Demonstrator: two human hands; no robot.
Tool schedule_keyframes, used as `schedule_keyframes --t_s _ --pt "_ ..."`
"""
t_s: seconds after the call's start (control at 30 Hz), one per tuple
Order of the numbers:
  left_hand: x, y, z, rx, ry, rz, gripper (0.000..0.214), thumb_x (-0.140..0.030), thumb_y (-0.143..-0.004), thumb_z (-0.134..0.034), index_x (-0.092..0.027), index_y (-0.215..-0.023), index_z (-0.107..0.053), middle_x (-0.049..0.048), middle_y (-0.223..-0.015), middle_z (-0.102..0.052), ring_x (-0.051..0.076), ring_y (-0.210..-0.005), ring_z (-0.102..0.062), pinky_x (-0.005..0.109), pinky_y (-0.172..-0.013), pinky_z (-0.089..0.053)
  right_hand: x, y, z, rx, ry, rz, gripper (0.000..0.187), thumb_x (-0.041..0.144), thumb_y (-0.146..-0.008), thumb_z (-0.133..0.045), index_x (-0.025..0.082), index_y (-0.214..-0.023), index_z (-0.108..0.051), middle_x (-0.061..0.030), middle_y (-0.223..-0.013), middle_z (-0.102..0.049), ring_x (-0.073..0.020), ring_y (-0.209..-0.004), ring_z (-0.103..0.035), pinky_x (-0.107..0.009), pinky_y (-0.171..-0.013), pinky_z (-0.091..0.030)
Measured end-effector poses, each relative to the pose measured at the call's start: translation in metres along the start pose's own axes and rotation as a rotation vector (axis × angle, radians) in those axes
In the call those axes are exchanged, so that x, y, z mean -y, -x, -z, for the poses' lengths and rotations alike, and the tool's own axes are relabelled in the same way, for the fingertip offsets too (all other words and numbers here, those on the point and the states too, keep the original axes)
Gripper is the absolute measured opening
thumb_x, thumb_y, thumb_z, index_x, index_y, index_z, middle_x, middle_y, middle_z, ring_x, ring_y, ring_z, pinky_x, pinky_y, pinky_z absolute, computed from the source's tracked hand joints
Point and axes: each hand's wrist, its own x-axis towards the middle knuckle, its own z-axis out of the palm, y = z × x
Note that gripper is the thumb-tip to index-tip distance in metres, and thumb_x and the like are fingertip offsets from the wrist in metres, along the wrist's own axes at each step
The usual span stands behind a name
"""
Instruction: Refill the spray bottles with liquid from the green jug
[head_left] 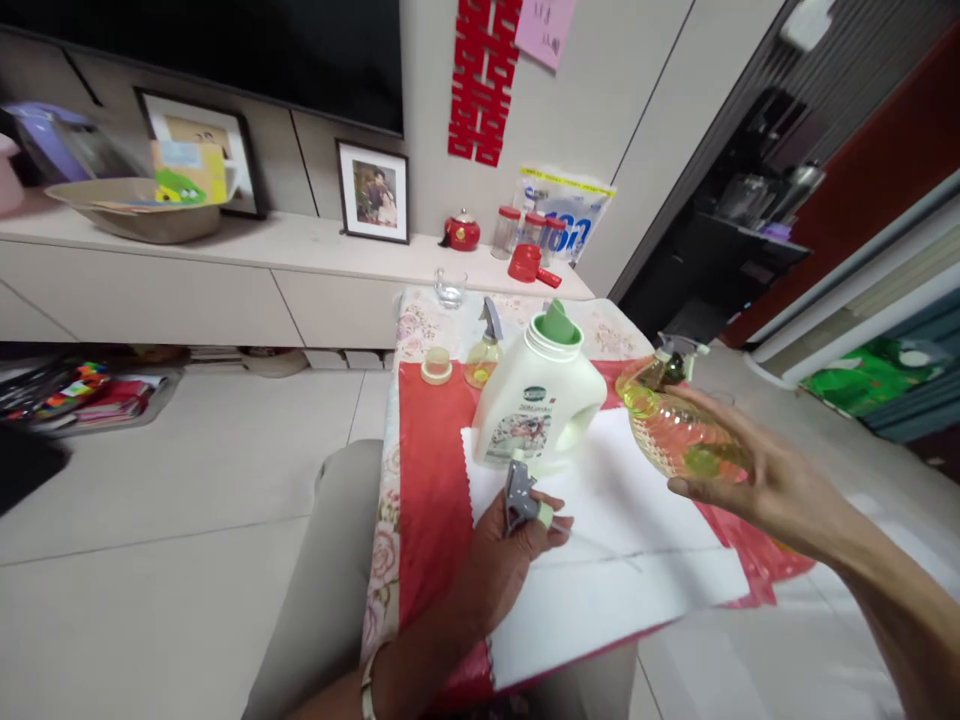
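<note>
In my left hand (517,545) is a grey spray nozzle (520,497) with a pale collar, its thin tube pointing right over the white sheet (600,590). My right hand (739,465) is wrapped round a clear yellowish bottle (679,435), which is tilted on its side with its open neck toward the left. Between and beyond my hands stands a large pale green jug (525,400) with a green spout in its uncapped mouth. A cap (436,366) and a spray bottle (484,355) sit to the jug's left. Another spray bottle (652,368) is partly hidden behind my right hand.
A red cover (431,480) lies over the flowered tablecloth (384,560). At the table's far end is a glass cup (450,287). The ledge behind bears a red dipper (531,265), several jars, a red pot (462,231), a picture frame (375,192) and a basket (142,215).
</note>
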Motion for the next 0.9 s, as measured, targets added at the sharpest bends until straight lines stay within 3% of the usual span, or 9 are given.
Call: schedule_keyframes --t_s 0.17,0.33,0.6,0.9 --pt "-0.018 0.010 0.011 -0.108 -0.003 -0.086 0.033 -0.029 -0.076 -0.086 -0.016 -0.101 -0.067 0.0065 -0.109 -0.073 0.022 -0.099 -0.074 0.037 -0.094 -0.058 -0.013 0.059 -0.050 0.000 -0.004 -0.023 0.066 0.051 -0.093 -0.060 0.033 -0.152 -0.035 -0.0077 -0.141 -0.050 -0.0287 -0.127 -0.054 -0.045 -0.095 -0.056" --pt "-0.029 0.007 0.015 -0.182 0.019 -0.154 0.034 -0.026 -0.074 -0.087 -0.018 -0.102 -0.068 0.0045 -0.107 -0.075 0.021 -0.098 -0.075 0.038 -0.096 -0.059 -0.016 0.093 -0.085 0.010 0.040 -0.032 0.069 0.035 -0.092 -0.059 0.031 -0.156 -0.031 -0.0117 -0.141 -0.045 -0.0299 -0.129 -0.050 -0.048 -0.099 -0.053" --pt "-0.037 0.008 0.019 -0.213 0.016 -0.205 0.033 -0.026 -0.074 -0.087 -0.018 -0.101 -0.069 0.0044 -0.105 -0.076 0.021 -0.096 -0.075 0.035 -0.092 -0.061 -0.021 0.107 -0.100 0.025 0.139 -0.046 0.070 0.026 -0.090 -0.056 0.031 -0.155 -0.029 -0.0116 -0.140 -0.044 -0.0291 -0.124 -0.050 -0.047 -0.096 -0.054" --pt "-0.021 0.018 0.012 -0.180 -0.024 -0.117 0.036 -0.030 -0.072 -0.088 -0.019 -0.100 -0.070 0.0041 -0.107 -0.076 0.019 -0.097 -0.074 0.033 -0.092 -0.058 0.015 0.095 -0.110 0.069 0.005 0.045 0.074 0.022 -0.090 -0.055 0.032 -0.157 -0.023 -0.0117 -0.143 -0.040 -0.0282 -0.130 -0.043 -0.047 -0.102 -0.052"
